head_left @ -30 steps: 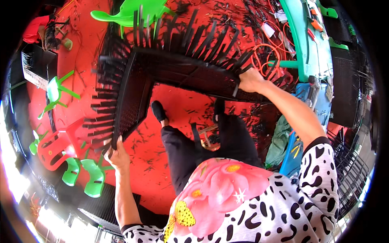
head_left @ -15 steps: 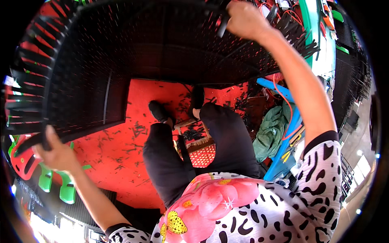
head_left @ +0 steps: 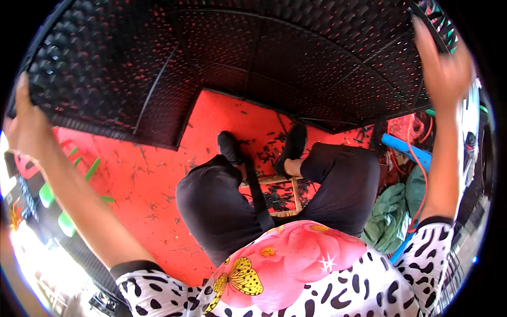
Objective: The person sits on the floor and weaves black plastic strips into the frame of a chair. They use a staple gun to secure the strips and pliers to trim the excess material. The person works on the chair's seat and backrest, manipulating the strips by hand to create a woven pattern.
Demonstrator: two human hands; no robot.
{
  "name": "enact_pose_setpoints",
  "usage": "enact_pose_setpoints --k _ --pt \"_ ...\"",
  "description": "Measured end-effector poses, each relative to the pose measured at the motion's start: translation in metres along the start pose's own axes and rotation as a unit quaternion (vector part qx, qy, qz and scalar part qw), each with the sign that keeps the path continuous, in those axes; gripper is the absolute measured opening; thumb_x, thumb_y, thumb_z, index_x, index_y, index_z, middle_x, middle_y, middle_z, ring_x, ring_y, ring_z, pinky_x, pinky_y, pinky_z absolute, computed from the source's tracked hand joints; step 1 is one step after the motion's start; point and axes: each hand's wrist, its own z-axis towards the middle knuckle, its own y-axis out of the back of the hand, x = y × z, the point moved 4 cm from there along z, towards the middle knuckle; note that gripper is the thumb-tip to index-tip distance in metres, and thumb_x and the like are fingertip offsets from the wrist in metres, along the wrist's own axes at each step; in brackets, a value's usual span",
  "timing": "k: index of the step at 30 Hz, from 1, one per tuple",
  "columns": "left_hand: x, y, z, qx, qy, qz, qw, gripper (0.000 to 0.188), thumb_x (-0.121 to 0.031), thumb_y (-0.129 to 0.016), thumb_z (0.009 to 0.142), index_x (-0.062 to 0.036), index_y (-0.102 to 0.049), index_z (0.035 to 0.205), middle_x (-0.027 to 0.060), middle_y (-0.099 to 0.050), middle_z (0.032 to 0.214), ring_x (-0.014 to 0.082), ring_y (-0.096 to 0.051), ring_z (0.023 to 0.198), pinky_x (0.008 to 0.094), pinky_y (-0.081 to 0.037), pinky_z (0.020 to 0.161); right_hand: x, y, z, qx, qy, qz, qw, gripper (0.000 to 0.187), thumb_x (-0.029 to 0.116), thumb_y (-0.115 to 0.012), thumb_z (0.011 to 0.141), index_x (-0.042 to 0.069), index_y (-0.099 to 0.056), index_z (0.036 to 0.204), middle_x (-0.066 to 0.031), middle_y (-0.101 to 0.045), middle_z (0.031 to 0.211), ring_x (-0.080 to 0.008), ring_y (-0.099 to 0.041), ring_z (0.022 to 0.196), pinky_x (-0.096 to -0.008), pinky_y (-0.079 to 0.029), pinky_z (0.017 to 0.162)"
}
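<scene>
**Black woven panel held overhead**

The left hand (head_left: 25, 124) grips the left edge of the black woven plastic panel (head_left: 237, 58), raised above the red floor (head_left: 158, 174). The right hand (head_left: 442, 68) clasps its right edge. Below, black shoes (head_left: 229, 147) rest beside a small wooden frame (head_left: 285, 195).

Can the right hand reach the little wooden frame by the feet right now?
Probably not: the right hand is up high gripping the big black woven panel, while the wooden frame sits low on the red floor between the legs.
</scene>
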Motion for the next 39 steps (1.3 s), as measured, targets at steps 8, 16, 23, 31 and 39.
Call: enact_pose_setpoints --k 8,16,23,31,39 --pt "0.014 0.022 -0.022 -0.003 0.004 -0.164 0.987 0.084 -0.048 -0.069 0.075 0.0152 -0.042 0.124 0.0280 -0.044 0.131 0.0353 -0.043 0.123 0.0376 -0.031 0.104 -0.140 -0.026 -0.316 0.123 -0.553 0.190 0.802 0.054 0.016 -0.073 0.076 0.000 -0.050 0.122 -0.0132 -0.062 0.104 -0.0178 -0.059 0.096 -0.0297 -0.047 0.082" --pt "0.073 0.020 -0.081 0.046 -0.007 -0.137 0.989 0.073 -0.024 -0.075 0.074 0.0071 -0.036 0.128 0.0196 -0.050 0.117 0.0292 -0.052 0.100 0.0384 -0.042 0.087 -0.160 -0.059 -0.304 0.165 -0.534 0.354 0.750 0.033 0.010 -0.070 0.073 0.001 -0.061 0.103 -0.0040 -0.063 0.089 -0.0124 -0.058 0.078 -0.0271 -0.046 0.070" --pt "0.126 -0.061 -0.250 0.371 0.276 -0.437 0.772 0.064 0.011 -0.064 0.070 0.0000 -0.043 0.129 0.0086 -0.056 0.120 0.0194 -0.053 0.106 0.0324 -0.040 0.095 -0.165 -0.068 -0.308 0.105 -0.509 0.338 0.785 0.023 -0.001 -0.065 0.073 -0.001 -0.061 0.096 -0.0022 -0.062 0.085 -0.0123 -0.056 0.073 -0.0283 -0.045 0.069" --pt "0.168 -0.123 -0.254 0.261 0.348 -0.422 0.795 0.026 0.002 -0.072 0.072 -0.0041 -0.066 0.097 0.0019 -0.066 0.092 0.0136 -0.058 0.083 0.0304 -0.044 0.081 -0.121 -0.042 -0.212 0.105 -0.436 0.348 0.823 0.043 -0.003 -0.062 0.074 0.001 -0.058 0.117 -0.0026 -0.064 0.107 -0.0139 -0.057 0.098 -0.0294 -0.041 0.091" --pt "0.194 -0.120 -0.181 0.246 0.355 -0.420 0.798 0.032 0.010 -0.064 0.068 0.0005 -0.063 0.098 0.0079 -0.066 0.089 0.0189 -0.062 0.076 0.0328 -0.048 0.073 -0.122 -0.037 -0.036 0.034 -0.374 0.443 0.814 0.036 0.005 -0.060 0.072 -0.005 -0.059 0.106 -0.0104 -0.065 0.094 -0.0186 -0.062 0.082 -0.0316 -0.049 0.078"
